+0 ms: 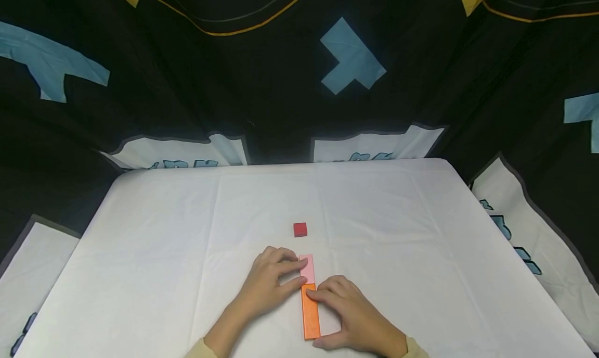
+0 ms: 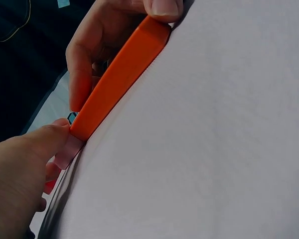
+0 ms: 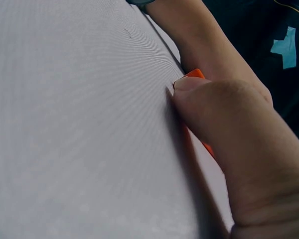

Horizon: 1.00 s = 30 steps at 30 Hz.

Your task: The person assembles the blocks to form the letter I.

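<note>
An orange rectangular block lies lengthwise on the white table, its far end meeting a shorter pink block. My right hand grips the orange block, thumb at the near end and index finger near the far end. With thumb and index finger my left hand holds the pink block from the left, the thumb close to the seam. In the left wrist view the orange block shows its long side, while the pink block is partly covered by the left hand. The right thumb hides most of the orange block in the right wrist view.
A small red block sits just beyond the pink one, apart from it. White cloth with creases covers the table. Behind and around the table hangs a black patterned curtain with blue and yellow shapes.
</note>
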Each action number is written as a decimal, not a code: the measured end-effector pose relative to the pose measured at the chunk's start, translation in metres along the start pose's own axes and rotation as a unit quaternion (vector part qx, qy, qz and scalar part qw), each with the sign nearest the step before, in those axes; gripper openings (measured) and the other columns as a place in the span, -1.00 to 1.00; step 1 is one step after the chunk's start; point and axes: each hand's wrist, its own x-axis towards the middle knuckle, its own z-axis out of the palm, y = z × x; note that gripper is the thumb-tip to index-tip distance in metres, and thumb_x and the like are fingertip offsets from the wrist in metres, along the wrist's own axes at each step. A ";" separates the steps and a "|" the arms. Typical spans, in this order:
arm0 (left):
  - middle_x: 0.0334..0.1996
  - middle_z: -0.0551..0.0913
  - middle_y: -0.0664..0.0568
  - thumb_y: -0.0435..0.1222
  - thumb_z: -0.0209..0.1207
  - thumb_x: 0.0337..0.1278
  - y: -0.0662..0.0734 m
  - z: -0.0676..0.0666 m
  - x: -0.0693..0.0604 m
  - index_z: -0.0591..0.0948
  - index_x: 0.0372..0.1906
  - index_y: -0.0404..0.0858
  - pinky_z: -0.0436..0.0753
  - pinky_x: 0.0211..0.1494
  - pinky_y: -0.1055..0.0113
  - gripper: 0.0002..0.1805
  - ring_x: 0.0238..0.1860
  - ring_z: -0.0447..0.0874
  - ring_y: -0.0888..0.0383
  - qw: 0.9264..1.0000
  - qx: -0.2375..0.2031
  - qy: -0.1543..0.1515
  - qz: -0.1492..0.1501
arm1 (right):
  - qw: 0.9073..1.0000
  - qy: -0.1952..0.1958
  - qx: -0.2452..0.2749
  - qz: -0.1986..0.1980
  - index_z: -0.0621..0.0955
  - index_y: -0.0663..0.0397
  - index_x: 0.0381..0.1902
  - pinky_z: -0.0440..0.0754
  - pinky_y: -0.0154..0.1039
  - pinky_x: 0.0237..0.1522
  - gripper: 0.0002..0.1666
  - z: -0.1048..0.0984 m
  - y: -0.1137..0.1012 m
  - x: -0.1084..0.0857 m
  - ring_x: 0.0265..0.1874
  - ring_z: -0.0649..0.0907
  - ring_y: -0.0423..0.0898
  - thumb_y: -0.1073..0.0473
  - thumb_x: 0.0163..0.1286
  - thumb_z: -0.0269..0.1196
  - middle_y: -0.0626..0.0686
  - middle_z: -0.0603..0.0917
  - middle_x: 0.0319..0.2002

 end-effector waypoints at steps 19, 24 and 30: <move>-0.27 0.54 0.40 -0.05 0.39 0.06 0.002 0.004 -0.003 0.77 -0.04 0.13 0.45 -0.02 0.29 -0.70 -0.18 0.34 0.42 1.000 -0.005 0.028 0.004 | 1.000 0.005 0.000 -0.006 0.48 -0.21 0.34 0.47 -0.18 0.18 -0.09 0.000 0.001 0.000 0.14 0.45 -0.23 -0.41 0.09 0.39 -0.29 0.54 0.04; -0.28 0.54 0.38 -0.06 0.41 0.03 0.001 0.005 -0.003 0.77 -0.05 0.13 0.46 -0.03 0.29 -0.69 -0.20 0.34 0.41 0.999 0.002 0.034 0.007 | 1.000 0.007 -0.005 -0.008 0.48 -0.21 0.35 0.48 -0.19 0.17 -0.08 0.000 0.001 -0.001 0.14 0.46 -0.23 -0.41 0.08 0.39 -0.29 0.54 0.03; -0.28 0.54 0.38 -0.05 0.42 0.02 0.000 0.007 -0.003 0.77 -0.05 0.15 0.45 -0.04 0.29 -0.69 -0.20 0.33 0.41 0.999 0.013 0.044 0.015 | 0.999 -0.024 -0.008 0.022 0.42 -0.28 0.40 0.45 -0.21 0.23 -0.03 -0.004 -0.002 -0.003 0.19 0.43 -0.28 -0.48 0.08 0.34 -0.34 0.49 0.07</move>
